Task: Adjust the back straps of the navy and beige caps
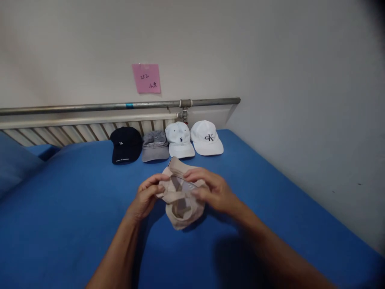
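Note:
I hold a beige cap (pixel 181 206) upside down above the blue bed sheet (pixel 75 208), its inside facing up. My left hand (pixel 146 197) pinches the cap's left edge with closed fingers. My right hand (pixel 210 189) grips the right side, fingers curled over the rim. Beyond the cap, a row of caps lies along the far edge of the bed: a black cap (pixel 125 145), a grey cap (pixel 155 145), a white cap with a small dark logo (pixel 179 139) and a white cap with dark letters (pixel 206 137).
A metal pipe (pixel 120 106) and a slatted rail run along the wall behind the caps. A pink note (pixel 146 78) is stuck on the wall above. The white wall bounds the bed on the right. A blue pillow (pixel 15 162) lies at the left.

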`<state>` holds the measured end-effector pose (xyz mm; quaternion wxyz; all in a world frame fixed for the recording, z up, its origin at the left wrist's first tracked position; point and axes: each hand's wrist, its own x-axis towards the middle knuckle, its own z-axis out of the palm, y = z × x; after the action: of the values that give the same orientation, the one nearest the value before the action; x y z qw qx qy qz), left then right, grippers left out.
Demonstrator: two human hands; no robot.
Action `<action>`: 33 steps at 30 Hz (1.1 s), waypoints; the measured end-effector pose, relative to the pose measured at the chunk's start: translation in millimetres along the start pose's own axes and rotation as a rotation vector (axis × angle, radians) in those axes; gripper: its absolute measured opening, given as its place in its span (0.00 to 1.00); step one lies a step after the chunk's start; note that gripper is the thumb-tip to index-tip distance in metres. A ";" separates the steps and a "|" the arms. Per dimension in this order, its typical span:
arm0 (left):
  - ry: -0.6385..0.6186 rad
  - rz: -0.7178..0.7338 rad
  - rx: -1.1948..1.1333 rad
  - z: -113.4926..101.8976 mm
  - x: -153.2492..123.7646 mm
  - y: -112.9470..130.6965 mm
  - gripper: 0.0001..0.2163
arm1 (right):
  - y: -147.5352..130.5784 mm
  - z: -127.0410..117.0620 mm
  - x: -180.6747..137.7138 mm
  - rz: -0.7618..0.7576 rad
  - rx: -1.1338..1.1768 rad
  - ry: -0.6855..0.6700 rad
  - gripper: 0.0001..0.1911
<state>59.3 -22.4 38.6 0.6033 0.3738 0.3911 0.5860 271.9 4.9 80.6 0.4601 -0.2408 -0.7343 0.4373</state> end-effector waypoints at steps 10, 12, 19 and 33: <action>-0.105 0.572 0.865 1.5 -4.0 5.7 0.13 | 5.0 5.8 -9.5 0.141 -0.063 -0.093 0.13; -0.252 0.657 0.995 6.0 -6.7 11.1 0.12 | 5.8 1.6 -8.5 0.188 0.052 -0.104 0.09; -0.501 0.585 0.988 15.0 -15.3 17.5 0.05 | 15.6 -5.1 -5.8 0.114 -0.023 -0.007 0.07; -0.197 0.660 1.033 21.4 -18.6 9.7 0.05 | 4.7 13.4 -16.6 -0.443 -0.650 0.181 0.08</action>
<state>74.6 -40.5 56.9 0.1647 0.7709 0.4307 0.4393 267.5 -10.9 66.2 0.5058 -0.2474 -0.8250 0.0496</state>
